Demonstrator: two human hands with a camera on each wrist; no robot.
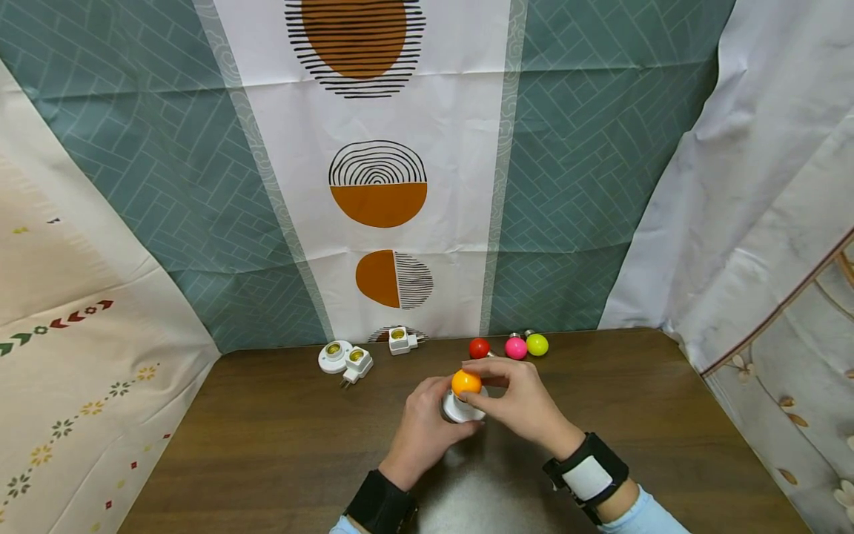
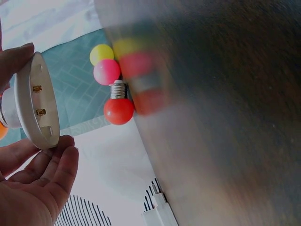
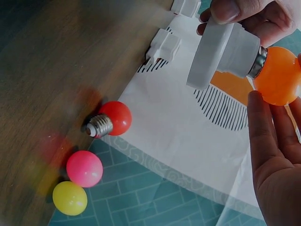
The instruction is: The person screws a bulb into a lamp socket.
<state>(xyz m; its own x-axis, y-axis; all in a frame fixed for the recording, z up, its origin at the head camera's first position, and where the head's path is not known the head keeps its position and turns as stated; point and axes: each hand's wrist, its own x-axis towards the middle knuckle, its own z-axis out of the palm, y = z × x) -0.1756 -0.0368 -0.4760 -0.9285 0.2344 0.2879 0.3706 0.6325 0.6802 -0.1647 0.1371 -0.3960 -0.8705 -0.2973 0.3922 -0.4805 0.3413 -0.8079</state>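
Observation:
My left hand (image 1: 423,426) grips a white round-based lamp holder (image 3: 209,56) by its rim, up off the table. In the left wrist view the underside of this lamp holder (image 2: 43,113) shows, with two brass screws inside. An orange light bulb (image 3: 278,77) sits at the mouth of the holder, a strip of its metal cap still showing between glass and socket. Around the orange glass are the fingers and thumb of my right hand (image 1: 523,400), pinching it from the side.
Red (image 1: 479,348), pink (image 1: 516,348) and yellow-green (image 1: 537,344) bulbs lie at the table's back edge. Further left are another round lamp holder (image 1: 331,358) and two white plug-in sockets (image 1: 359,363). Patterned cloth (image 1: 567,185) hangs behind the wooden table (image 1: 287,445).

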